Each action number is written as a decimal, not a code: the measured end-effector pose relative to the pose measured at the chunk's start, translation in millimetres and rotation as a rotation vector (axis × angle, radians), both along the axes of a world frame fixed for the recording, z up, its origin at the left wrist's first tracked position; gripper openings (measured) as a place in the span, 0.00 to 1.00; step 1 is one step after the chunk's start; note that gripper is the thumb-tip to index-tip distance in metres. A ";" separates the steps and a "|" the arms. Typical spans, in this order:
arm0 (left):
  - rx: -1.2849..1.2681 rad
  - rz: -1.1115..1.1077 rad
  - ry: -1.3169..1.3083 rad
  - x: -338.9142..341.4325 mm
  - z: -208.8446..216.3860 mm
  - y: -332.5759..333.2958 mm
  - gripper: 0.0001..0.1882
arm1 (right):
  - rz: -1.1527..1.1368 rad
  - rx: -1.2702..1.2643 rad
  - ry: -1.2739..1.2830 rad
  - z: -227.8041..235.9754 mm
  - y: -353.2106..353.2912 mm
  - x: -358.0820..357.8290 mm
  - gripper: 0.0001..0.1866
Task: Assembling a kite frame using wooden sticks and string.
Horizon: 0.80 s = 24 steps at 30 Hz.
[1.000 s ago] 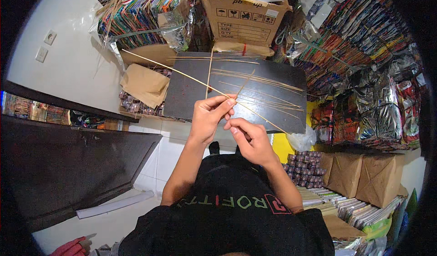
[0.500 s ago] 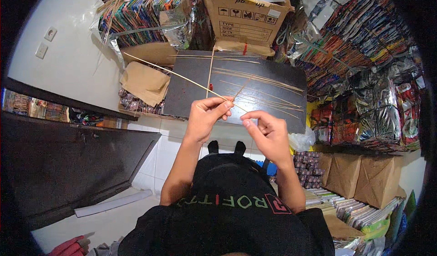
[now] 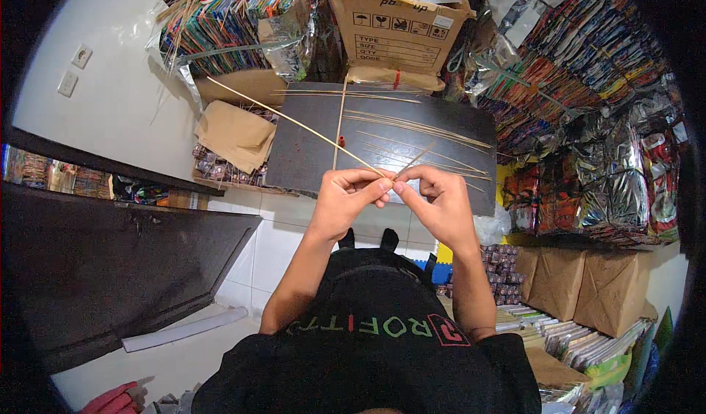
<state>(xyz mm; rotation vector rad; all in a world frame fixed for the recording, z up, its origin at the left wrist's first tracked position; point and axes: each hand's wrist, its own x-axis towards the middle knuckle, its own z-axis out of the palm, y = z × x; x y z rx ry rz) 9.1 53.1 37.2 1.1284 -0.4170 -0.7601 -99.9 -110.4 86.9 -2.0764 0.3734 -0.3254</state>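
My left hand pinches a long pale thin stick, which slants up to the far left. My right hand is closed too, thumb and forefinger meeting the left fingertips at the stick's near end. A short thin strip sticks up to the right from between the fingertips; whether it is part of the stick is hidden. Beyond the hands, several thin sticks lie spread on a dark tabletop. One longer stick lies crosswise to them, near a small red object.
A cardboard box stands behind the tabletop, with stacked colourful packets to its left. More packet bundles rise on the right. Brown paper lies at the tabletop's left. Brown parcels stand low on the right.
My right hand has come in to meet the left fingertips. My left hand has dropped slightly nearer and right, and the short strip now leans further right.
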 end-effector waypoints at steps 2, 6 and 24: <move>-0.005 0.000 -0.003 0.5 0.0 0.3 0.12 | -0.005 0.035 -0.087 -2.8 3.2 1.0 0.09; 0.037 -0.003 -0.037 0.3 7.8 1.0 0.12 | -0.009 0.068 -0.106 -1.6 6.0 0.3 0.08; 0.073 -0.065 -0.072 3.4 14.4 3.0 0.12 | 0.060 0.239 -0.159 -23.5 1.2 1.0 0.10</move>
